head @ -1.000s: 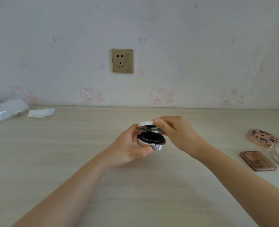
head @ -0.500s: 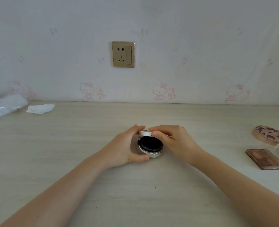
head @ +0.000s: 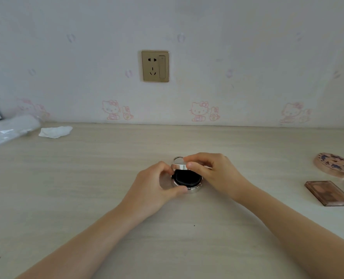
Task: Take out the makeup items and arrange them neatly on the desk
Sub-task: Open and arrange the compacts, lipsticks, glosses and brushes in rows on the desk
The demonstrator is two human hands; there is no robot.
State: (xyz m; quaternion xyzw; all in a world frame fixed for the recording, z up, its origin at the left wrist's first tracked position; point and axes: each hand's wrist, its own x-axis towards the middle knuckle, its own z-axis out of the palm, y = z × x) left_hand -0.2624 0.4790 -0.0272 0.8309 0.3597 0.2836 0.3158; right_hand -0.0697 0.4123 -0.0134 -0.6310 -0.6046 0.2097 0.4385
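Both hands on the compact now, mid-surface, its base resting on the wood. Left hand curls round the base, thumb at the front rim. Right hand pinches the raised lid between thumb and fingers. Black puff showing inside. Off to the right, a round patterned case and a brown palette lie near each other.
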